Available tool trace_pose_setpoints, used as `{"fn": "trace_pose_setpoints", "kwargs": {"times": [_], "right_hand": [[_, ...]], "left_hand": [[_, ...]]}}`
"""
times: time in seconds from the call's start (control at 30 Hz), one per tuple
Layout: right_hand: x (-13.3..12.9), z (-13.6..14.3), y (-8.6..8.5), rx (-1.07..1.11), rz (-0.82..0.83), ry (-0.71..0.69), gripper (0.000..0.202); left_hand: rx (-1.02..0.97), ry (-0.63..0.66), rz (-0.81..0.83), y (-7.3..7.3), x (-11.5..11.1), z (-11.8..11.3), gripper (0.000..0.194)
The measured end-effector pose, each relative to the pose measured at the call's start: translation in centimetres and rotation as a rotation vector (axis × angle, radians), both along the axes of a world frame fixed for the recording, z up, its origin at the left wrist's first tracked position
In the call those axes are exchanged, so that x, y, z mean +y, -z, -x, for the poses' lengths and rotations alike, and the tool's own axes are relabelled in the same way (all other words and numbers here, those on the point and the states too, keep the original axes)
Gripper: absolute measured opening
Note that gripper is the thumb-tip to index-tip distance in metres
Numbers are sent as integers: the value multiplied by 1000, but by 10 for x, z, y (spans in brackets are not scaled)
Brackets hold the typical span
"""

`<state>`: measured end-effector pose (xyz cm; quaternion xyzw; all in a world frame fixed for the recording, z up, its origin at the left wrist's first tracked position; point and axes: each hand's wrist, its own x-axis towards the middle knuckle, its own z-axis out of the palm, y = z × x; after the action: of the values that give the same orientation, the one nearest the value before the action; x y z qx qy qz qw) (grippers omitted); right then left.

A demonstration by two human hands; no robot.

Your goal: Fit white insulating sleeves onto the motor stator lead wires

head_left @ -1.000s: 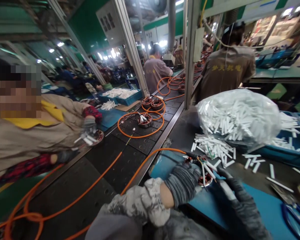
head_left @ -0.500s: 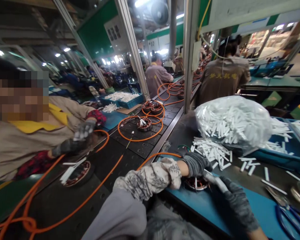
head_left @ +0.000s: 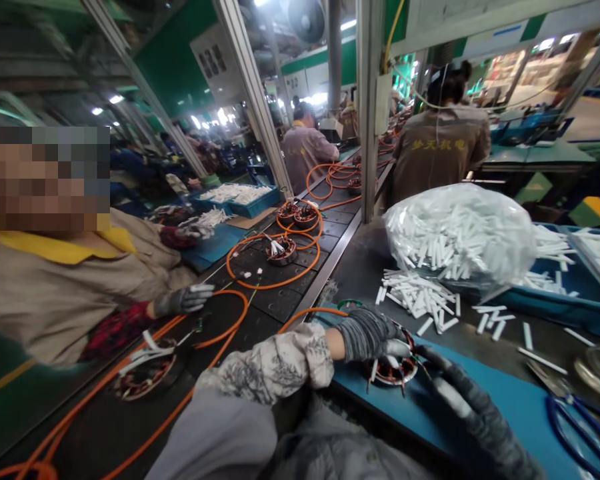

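Note:
A motor stator [head_left: 391,375] with copper windings sits on the blue mat [head_left: 410,420] in front of me. My left hand [head_left: 373,337], in a grey striped glove, reaches over its far left side, fingers curled onto the ring and leads. White sleeve pieces stand up from the windings under those fingers. At the stator's right edge is my right hand [head_left: 465,400], also gloved, with thumb and fingers apart beside thin wire leads. Whether a fingertip touches a lead is hard to make out. Loose white sleeves [head_left: 423,300] lie heaped behind the stator.
A clear bag of white sleeves [head_left: 460,233] leans by a blue bin [head_left: 570,310]. Blue-handled scissors [head_left: 575,420] lie at right. On the left, a conveyor [head_left: 260,313] carries stators and orange cable [head_left: 240,320]; a co-worker's gloved hand [head_left: 183,300] is over its edge.
My right hand has opened and the white sleeve it held no longer shows there. My left hand has shifted onto the stator. The co-worker's hands have moved apart.

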<state>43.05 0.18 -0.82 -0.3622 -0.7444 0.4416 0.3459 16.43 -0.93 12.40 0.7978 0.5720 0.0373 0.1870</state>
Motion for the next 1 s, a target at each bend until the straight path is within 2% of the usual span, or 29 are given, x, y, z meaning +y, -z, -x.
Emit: {"fn": "trace_pose_setpoints", "kwargs": {"times": [0.1,0.17,0.27,0.33,0.43,0.5,0.6,0.73,0.83,0.9,1.0], "right_hand": [[2,4,12,33,-57,-95,38],[6,14,10,56,50,-70,40],[13,33,-7,64,243,-52,48],[18,43,-22,26,267,-66,50],[25,52,-41,-50,227,-116,50],[28,56,-46,-90,199,-153,50],[30,60,-46,-141,126,-144,50],[31,61,-44,-214,-61,-120,57],[30,56,-47,-231,-101,-171,57],[28,54,-49,-250,-158,-157,55],[25,54,-51,-297,-243,-111,50]], "left_hand": [[-17,105,56,-2,3,1,39],[24,122,44,-3,4,1,40],[141,142,56,-5,4,2,43],[170,134,85,-6,4,2,47],[135,94,107,-6,4,4,49],[113,75,123,-4,6,6,45],[63,56,170,1,8,9,39],[-39,57,221,2,6,17,33],[-105,41,259,-3,2,21,29],[-136,29,317,-9,3,21,28],[-10,48,343,-17,12,11,32]]}}
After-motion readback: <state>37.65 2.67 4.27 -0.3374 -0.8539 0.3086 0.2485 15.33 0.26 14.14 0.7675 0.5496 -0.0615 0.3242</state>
